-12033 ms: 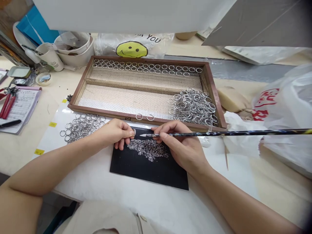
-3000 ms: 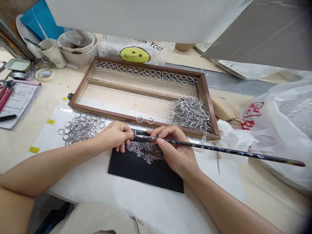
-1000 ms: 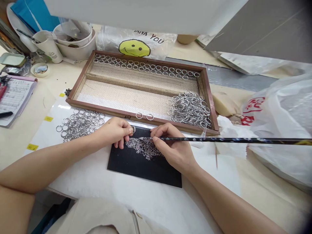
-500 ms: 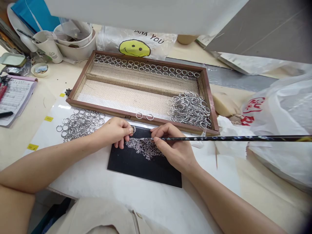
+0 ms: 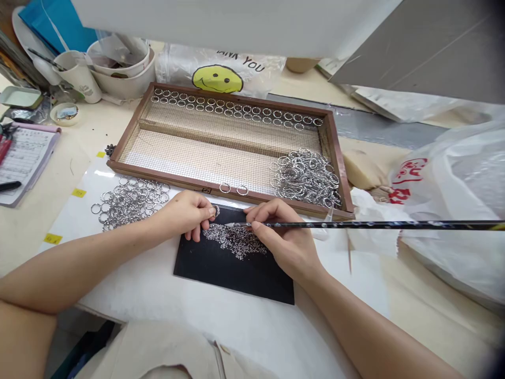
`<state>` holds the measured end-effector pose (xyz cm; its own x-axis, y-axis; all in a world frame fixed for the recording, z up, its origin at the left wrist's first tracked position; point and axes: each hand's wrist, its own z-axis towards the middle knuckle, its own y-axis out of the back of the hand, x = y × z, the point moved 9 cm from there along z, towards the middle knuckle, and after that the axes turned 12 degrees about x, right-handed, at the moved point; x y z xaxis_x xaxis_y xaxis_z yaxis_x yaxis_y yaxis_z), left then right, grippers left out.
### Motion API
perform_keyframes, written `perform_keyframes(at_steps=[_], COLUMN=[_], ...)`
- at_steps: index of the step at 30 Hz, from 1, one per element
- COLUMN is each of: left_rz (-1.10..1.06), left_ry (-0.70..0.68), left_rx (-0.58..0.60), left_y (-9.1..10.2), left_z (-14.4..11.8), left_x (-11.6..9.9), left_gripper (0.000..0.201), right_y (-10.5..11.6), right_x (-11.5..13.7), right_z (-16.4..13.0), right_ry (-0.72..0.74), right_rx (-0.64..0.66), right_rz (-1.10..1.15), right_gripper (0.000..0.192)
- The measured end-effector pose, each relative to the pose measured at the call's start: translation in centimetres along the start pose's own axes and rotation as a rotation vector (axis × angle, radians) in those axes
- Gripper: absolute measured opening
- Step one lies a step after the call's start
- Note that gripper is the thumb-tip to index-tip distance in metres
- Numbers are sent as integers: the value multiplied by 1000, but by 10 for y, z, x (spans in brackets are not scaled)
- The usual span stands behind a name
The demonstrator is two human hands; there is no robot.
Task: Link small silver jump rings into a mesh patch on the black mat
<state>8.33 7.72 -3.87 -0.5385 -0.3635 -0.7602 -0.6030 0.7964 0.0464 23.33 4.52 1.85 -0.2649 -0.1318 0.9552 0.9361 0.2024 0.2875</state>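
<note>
**Ring work at the bench**

We are looking down at a pale worktable [image 5: 35, 231] covered in front by a white sheet [image 5: 165, 295]. Nearest to us, a black mat [image 5: 221, 268] is lying flat on that sheet, carrying a scatter of tiny silver stones [image 5: 236, 243] across its upper part.

Our left hand [image 5: 183, 213] is resting at the mat's upper left corner, fingers closed and pinching a small silver ring [image 5: 216, 211] at their tips. Our right hand [image 5: 284, 237] is sitting on the mat's right side, fingers wrapped in a pen grip around a long dark stick [image 5: 374, 225]. The stick is running nearly level out to the right edge of view, its pale tip pointing left, just above the stones and close beside the pinched ring. Whether the tip is touching anything, we cannot tell.

Left of the left hand, a loose heap of silver rings [image 5: 130, 200] is lying on the sheet. Beyond both hands, a wooden tray with a wire mesh floor [image 5: 189, 158] is sitting, two single rings [image 5: 233, 188] near its front rail, a tangled pile of rings [image 5: 305, 176] in its right end, and a neat double row of rings [image 5: 236, 109] along its far side.

Farther back, a smiley-face plastic bag [image 5: 216, 78] is lying behind the tray, and white bowls [image 5: 122, 68] are stacked at far left. A white plastic bag with red print [image 5: 445, 184] is slumping at right.
</note>
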Motion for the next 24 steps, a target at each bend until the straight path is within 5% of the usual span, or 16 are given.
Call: perform_keyframes(at_steps=[12,24], left_rz=[51,92], left_ry=[-4,-4], left_rx=[-22,-48], left_y=[-1,0], left_z=[-2,-4], left_x=[-1,-2], left_gripper=[18,18], right_y=[-13,-26], right_x=[53,62], right_z=[-18,-24], right_ry=[480,614], right_rx=[-94,-10], right_rz=[-247,-439], right_gripper=[26,31])
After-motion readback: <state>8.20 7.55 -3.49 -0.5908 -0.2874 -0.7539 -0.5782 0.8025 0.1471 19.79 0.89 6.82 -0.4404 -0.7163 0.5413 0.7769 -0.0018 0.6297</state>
